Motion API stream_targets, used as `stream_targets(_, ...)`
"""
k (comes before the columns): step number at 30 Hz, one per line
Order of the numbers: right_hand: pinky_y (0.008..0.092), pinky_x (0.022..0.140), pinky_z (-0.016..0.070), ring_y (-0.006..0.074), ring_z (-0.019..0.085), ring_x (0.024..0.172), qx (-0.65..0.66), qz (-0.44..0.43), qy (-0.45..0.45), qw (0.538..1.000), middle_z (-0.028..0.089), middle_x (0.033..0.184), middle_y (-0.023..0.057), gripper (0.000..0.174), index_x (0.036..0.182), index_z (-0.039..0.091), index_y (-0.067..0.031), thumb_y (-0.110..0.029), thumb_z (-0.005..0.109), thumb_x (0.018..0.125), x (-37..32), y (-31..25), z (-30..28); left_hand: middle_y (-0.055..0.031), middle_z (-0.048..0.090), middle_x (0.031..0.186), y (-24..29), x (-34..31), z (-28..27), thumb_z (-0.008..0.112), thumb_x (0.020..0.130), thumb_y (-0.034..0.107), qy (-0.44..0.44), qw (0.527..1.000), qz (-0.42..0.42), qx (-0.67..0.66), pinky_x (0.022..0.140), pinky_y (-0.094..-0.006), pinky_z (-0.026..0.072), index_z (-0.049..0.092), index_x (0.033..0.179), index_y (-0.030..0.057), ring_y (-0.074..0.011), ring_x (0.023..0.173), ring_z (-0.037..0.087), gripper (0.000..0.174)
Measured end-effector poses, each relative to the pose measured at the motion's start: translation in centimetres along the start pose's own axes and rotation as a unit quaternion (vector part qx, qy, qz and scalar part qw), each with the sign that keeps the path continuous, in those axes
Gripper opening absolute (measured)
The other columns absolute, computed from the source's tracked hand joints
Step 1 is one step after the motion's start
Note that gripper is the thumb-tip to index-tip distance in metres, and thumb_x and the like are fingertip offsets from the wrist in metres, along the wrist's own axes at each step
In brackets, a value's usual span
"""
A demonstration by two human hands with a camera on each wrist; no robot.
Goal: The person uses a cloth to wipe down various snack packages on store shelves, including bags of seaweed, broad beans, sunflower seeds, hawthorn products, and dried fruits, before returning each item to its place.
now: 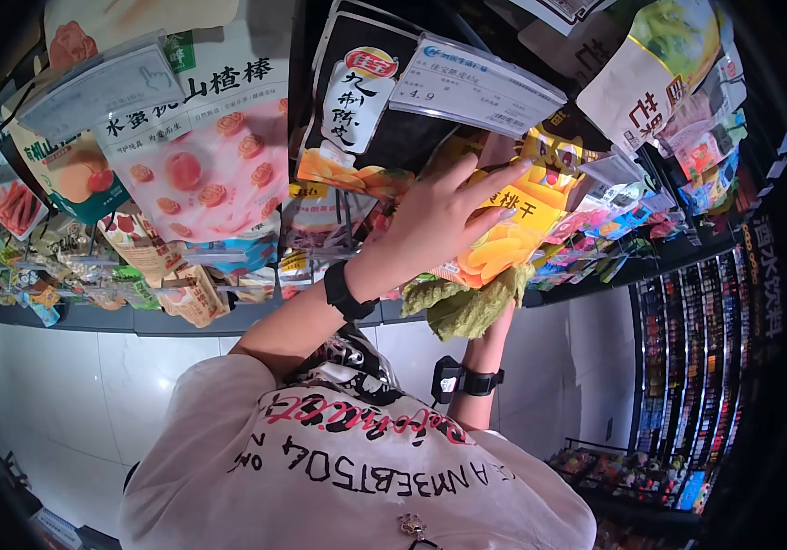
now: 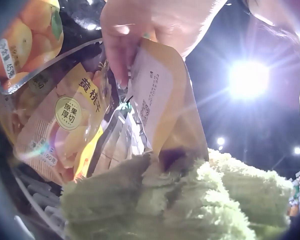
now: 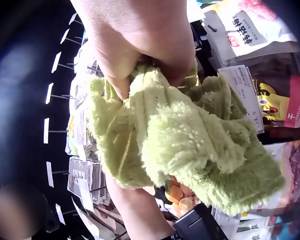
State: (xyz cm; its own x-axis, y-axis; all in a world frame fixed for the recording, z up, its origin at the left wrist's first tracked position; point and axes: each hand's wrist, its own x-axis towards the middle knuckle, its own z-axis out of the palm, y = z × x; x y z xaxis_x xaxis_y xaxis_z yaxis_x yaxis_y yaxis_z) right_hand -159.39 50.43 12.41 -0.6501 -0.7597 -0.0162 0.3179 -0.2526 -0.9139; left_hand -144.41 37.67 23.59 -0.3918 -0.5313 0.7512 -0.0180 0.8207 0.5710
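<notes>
My left hand (image 1: 435, 220) reaches over a yellow dried-peach bag (image 1: 504, 243) on the rack, fingers spread at its upper part. In the left wrist view, the bag's back (image 2: 167, 95) faces the camera, its top edge held between the fingers of that hand (image 2: 150, 25); other peach bags (image 2: 65, 120) hang behind. A fluffy green cloth (image 1: 471, 307) lies just under the bag, hiding most of my right hand in the head view. Seen from the right wrist, my right hand (image 3: 140, 37) grips the bunched cloth (image 3: 175, 130), with its folds hanging down.
Price tags (image 1: 476, 82) stick out over the hanging snacks. A pink-and-white bag (image 1: 201, 156) and a black bag (image 1: 357, 101) hang to the left, more packets (image 1: 705, 137) to the right. The dark shelf edge (image 1: 173, 321) runs below; pale floor (image 1: 54, 376) lies beyond it.
</notes>
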Motion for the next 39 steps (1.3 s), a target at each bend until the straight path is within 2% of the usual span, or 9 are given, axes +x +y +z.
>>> stream_targets(12,0.0304,0.072,0.0456,0.0185,0.054,0.087,0.032,0.014,0.044,0.998,0.052,0.103,0.0099,0.034,0.110,0.043,0.0013,-0.017,0.049,0.082,-0.2,-0.9,0.6,-0.0087,0.048,0.077,-1.4,0.0,1.3,0.061,0.071,0.017,0.050,0.998,-0.031,-0.007,0.052,-0.0305,0.0442,0.050,0.109,0.0118,-0.0231,0.061,0.053,0.040)
stream_targets(14,0.0315,0.078,0.0436,0.0189,0.052,0.094,0.034,0.018,-0.023,0.999,0.050,0.106,0.0088,0.034,0.113,0.041,-0.0024,-0.023,0.043,0.086,0.4,-1.3,1.0,-0.0088,0.050,0.080,-2.2,-0.1,1.8,0.059,0.072,0.017,0.041,0.997,-0.058,0.031,0.052,-0.0325,0.0449,0.049,0.108,0.0124,-0.0249,0.062,0.054,0.037)
stream_targets(17,0.0318,0.080,0.0412,0.0191,0.052,0.093,0.034,0.038,0.011,0.999,0.051,0.105,0.0094,0.030,0.111,0.043,0.0008,-0.014,0.044,0.084,1.0,-0.8,1.1,-0.0090,0.050,0.086,-1.7,-0.7,0.4,0.057,0.073,0.016,-0.022,0.991,-0.106,0.078,0.055,-0.0332,0.0459,0.047,0.113,0.0147,-0.0257,0.065,0.055,0.041)
stream_targets(22,0.0336,0.086,0.0386,0.0213,0.046,0.103,-0.020,0.060,-0.022,0.998,0.045,0.114,0.0106,0.037,0.118,0.036,0.0010,-0.007,0.043,0.083,-0.4,2.2,-1.7,-0.0112,0.044,0.109,-2.1,-5.8,-2.0,0.056,0.073,0.014,-0.094,0.992,-0.055,0.068,0.067,-0.0346,0.0458,0.047,0.114,0.0144,-0.0270,0.080,0.054,0.041)
stream_targets(26,0.0331,0.089,0.0356,0.0209,0.044,0.106,-0.042,0.090,0.008,0.995,0.044,0.116,0.0096,0.042,0.120,0.034,-0.0012,-0.003,0.045,0.080,-2.6,4.0,-3.9,-0.0103,0.055,0.088,-2.7,-9.5,-6.7,0.054,0.075,0.013,-0.303,0.939,-0.162,0.000,0.061,-0.0320,0.0449,0.056,0.095,0.0058,-0.0243,0.072,0.056,0.021)
stream_targets(28,0.0330,0.088,0.0357,0.0205,0.044,0.105,-0.070,0.115,0.027,0.990,0.044,0.116,0.0093,0.042,0.121,0.034,-0.0014,-0.003,0.045,0.080,-4.0,4.4,-4.6,-0.0104,0.056,0.074,-3.7,-11.3,-8.7,0.053,0.076,0.010,-0.275,0.940,-0.197,-0.032,0.056,-0.0296,0.0436,0.057,0.089,0.0028,-0.0242,0.065,0.056,0.016)
stream_targets(34,0.0283,0.084,0.0368,0.0179,0.047,0.099,-0.160,0.193,0.017,0.968,0.049,0.110,0.0092,0.037,0.115,0.040,0.0012,-0.004,0.045,0.079,-6.1,6.9,-6.0,-0.0141,0.057,0.077,-12.0,-17.5,-8.3,0.052,0.075,0.008,-0.164,0.928,-0.329,0.056,0.061,-0.0292,0.0444,0.055,0.093,-0.0014,-0.0247,0.069,0.057,0.021)
stream_targets(35,0.0276,0.083,0.0366,0.0173,0.047,0.099,-0.190,0.205,0.001,0.960,0.050,0.109,0.0091,0.036,0.114,0.041,0.0017,-0.005,0.045,0.079,-6.3,7.0,-5.6,-0.0151,0.057,0.082,-13.6,-18.4,-7.9,0.055,0.074,0.010,-0.133,0.935,-0.317,0.082,0.068,-0.0310,0.0442,0.047,0.107,0.0001,-0.0277,0.076,0.057,0.035)
stream_targets(39,0.0273,0.084,0.0362,0.0164,0.047,0.098,-0.200,0.237,-0.014,0.951,0.050,0.108,0.0089,0.036,0.113,0.043,0.0021,-0.007,0.047,0.078,-6.8,7.9,-5.4,-0.0157,0.055,0.092,-17.6,-20.0,-5.8,0.059,0.071,0.009,-0.038,0.953,-0.235,0.189,0.074,-0.0315,0.0430,0.035,0.119,0.0027,-0.0277,0.084,0.055,0.054)
